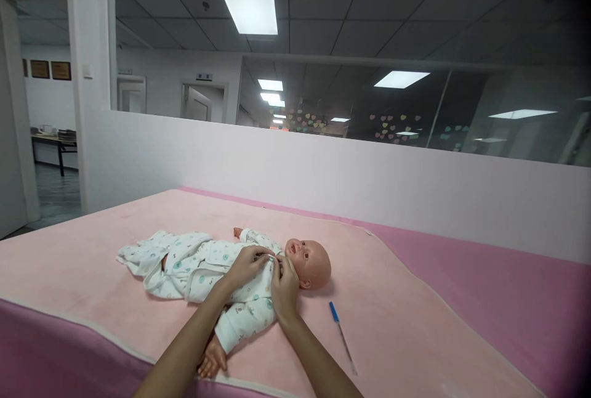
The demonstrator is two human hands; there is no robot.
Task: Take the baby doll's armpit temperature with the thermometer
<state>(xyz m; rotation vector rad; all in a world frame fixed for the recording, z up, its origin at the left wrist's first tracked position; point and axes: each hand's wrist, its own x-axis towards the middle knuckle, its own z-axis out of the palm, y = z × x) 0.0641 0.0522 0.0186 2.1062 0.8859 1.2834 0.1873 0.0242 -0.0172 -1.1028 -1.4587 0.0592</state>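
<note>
A baby doll (316,265) lies on its back on the pink padded sheet, its head to the right. It wears a white baby outfit (217,256) with small printed figures, the wrap front overlapping across the belly. At the neckline, just below the doll's chin, my left hand (247,265) pinches the collar edge. My right hand (285,287) meets it there, fingers bent and closed on the same collar. Fingers hide the exact spot where the cloth is held. One doll hand (213,358) sticks out of the near sleeve towards me.
A pen with a blue cap (341,336) lies on the pink sheet (397,324) right of my right forearm. Behind the bed runs a white half wall (323,170) with glass above. An open doorway (50,108) is at the far left.
</note>
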